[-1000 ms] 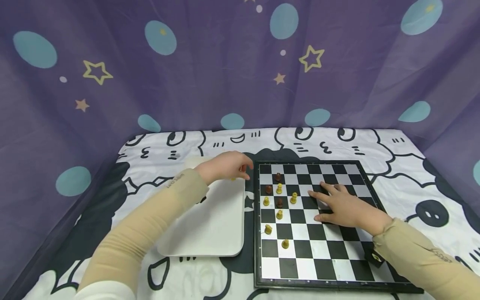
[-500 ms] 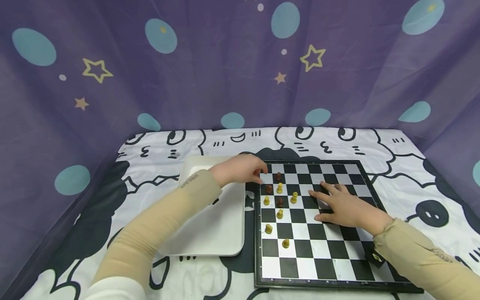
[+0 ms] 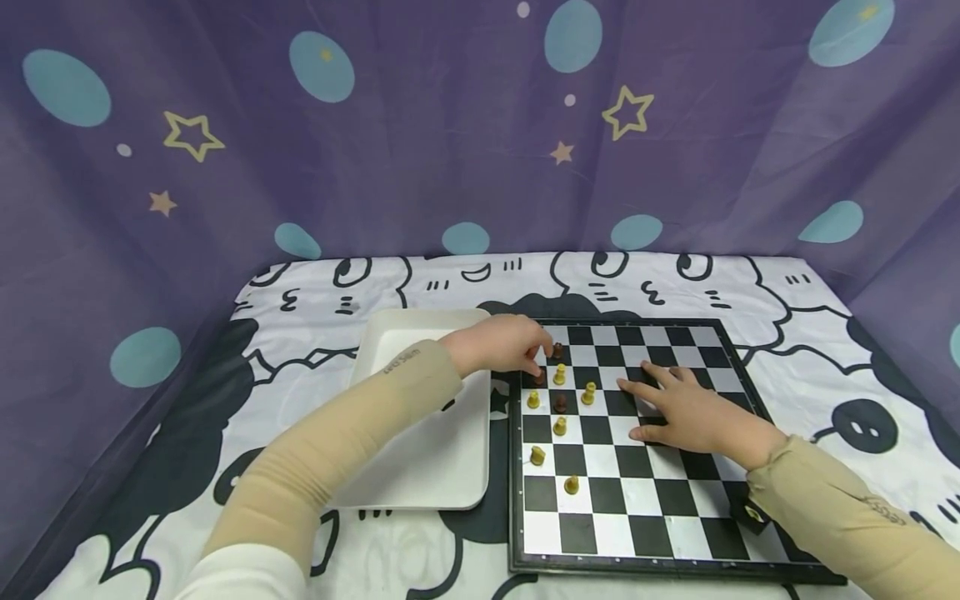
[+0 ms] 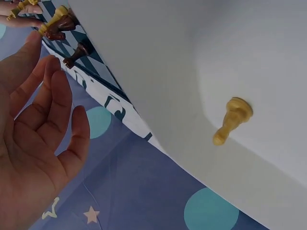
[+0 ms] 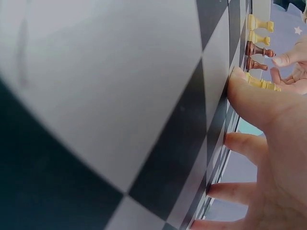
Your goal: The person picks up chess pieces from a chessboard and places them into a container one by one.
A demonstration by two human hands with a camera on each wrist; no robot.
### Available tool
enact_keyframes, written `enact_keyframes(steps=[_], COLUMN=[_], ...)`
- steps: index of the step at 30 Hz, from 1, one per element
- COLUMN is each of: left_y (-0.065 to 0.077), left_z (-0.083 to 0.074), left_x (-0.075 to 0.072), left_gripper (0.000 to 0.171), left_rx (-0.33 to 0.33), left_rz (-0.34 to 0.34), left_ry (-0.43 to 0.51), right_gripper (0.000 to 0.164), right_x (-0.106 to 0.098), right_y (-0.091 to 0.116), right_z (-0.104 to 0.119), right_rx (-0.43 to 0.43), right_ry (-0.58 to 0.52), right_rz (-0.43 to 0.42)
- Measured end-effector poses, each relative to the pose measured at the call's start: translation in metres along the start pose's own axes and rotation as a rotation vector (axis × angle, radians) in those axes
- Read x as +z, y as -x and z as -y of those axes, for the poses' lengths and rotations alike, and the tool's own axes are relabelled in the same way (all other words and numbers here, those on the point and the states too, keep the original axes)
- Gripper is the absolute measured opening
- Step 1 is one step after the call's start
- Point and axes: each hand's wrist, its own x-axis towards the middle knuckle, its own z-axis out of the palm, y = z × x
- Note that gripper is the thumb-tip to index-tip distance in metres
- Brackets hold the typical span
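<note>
My left hand (image 3: 501, 343) reaches over the left edge of the chessboard (image 3: 622, 500). Its thumb and fingers are loosely bent, with a gap between them, beside a brown chess piece (image 3: 539, 377) and another brown piece (image 3: 558, 351). Nothing shows in the palm in the left wrist view, where a brown knight (image 4: 61, 26) and a dark piece (image 4: 78, 53) stand just past the fingertips. My right hand (image 3: 688, 417) lies on the middle of the board, its fingers spread and touching the squares. Several yellow pieces, one a rook (image 3: 588, 393), stand on the left columns around a third brown piece (image 3: 560, 403).
A white tray (image 3: 420, 475) is left of the board, under my left forearm. One yellow chess piece (image 4: 233, 117) lies on its side in it. A cartoon-print cloth (image 3: 817, 350) covers the table, and a purple curtain (image 3: 450, 167) hangs behind.
My left hand has moved right, from above the tray's right edge to the brown pieces on the board's left side. My right hand stays in place.
</note>
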Motion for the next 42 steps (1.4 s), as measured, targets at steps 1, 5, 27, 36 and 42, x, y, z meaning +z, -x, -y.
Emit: enact_keyframes(steps=[1,5,27,36,42], left_y=[0.0,-0.002,-0.007,-0.005,-0.005], left_z=[0.0,0.001,-0.002,-0.001,0.001], left_x=[0.0,0.002,0.01,0.01,0.011], left_gripper=[0.034,0.034,0.028,0.022,0.017], left_rx=[-0.001,-0.003,0.041,0.051,0.072], left_rz=[0.002,0.008,0.042,0.027,0.022], left_ry=[-0.001,-0.01,-0.064,-0.037,-0.037], right_gripper=[0.075,0.075,0.075,0.075,0.075], right_x=[0.0,0.0,0.001,0.0,0.0], right_y=[0.0,0.001,0.002,0.001,0.001], right_z=[0.0,0.0,0.0,0.0,0.0], right_rx=[0.0,-0.004,0.002,0.005,0.001], right_ry=[-0.001,0.002,0.006,0.001,-0.001], right_rz=[-0.001,-0.005,-0.012,-0.008,-0.01])
